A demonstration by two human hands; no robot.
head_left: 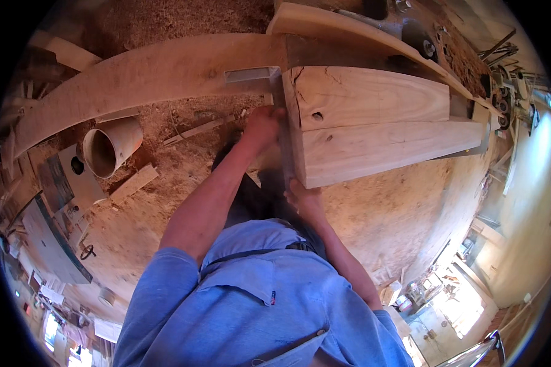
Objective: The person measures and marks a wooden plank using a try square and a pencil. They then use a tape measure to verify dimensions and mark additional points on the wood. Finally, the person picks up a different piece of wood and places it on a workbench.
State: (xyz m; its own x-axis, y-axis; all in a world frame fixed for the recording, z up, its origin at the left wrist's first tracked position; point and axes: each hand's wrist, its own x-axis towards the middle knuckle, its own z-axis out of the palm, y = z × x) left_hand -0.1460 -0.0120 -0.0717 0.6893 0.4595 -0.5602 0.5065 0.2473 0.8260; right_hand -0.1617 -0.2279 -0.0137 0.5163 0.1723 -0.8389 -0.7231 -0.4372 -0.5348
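Note:
Two thick pale wooden boards lie side by side in front of me, their cut ends toward my left. The far board (pixel 373 95) has cracks and a dark knot near that end. The near board (pixel 386 147) sits right against it and reaches a little farther right. My left hand (pixel 263 127) is closed at the dark edge strip (pixel 283 140) beside the boards' ends; its fingertips are partly hidden. Under the near board's left corner, my right hand (pixel 306 200) has its fingers curled at the edge, touching the corner.
A long curved plank-like beam (pixel 147 70) with a rectangular slot runs off to the left. Beyond the boards stands a raised wooden rail (pixel 361 37) beside machinery (pixel 419 40). A round pipe (pixel 113 147), a wood offcut (pixel 134 183) and sawdust (pixel 183 156) lie at left.

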